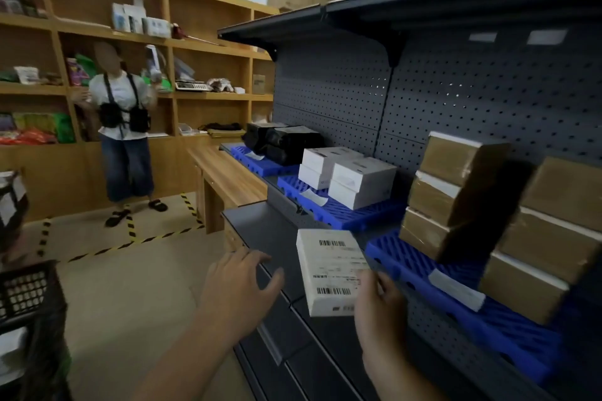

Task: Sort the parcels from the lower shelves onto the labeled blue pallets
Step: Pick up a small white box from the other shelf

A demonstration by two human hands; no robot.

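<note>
Fingers of the right hand (379,303) gripped the white parcel (330,270) label-up, seemingly for reading; left of them, the left hand (241,283) spread its fingers, empty.

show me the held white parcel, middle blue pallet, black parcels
held white parcel (330,270): head view, on its label face
middle blue pallet (353,217): head view, bare front grid
black parcels (288,142): head view, front of the pile

White labelled parcel (332,273) held upright, barcodes visible
</note>
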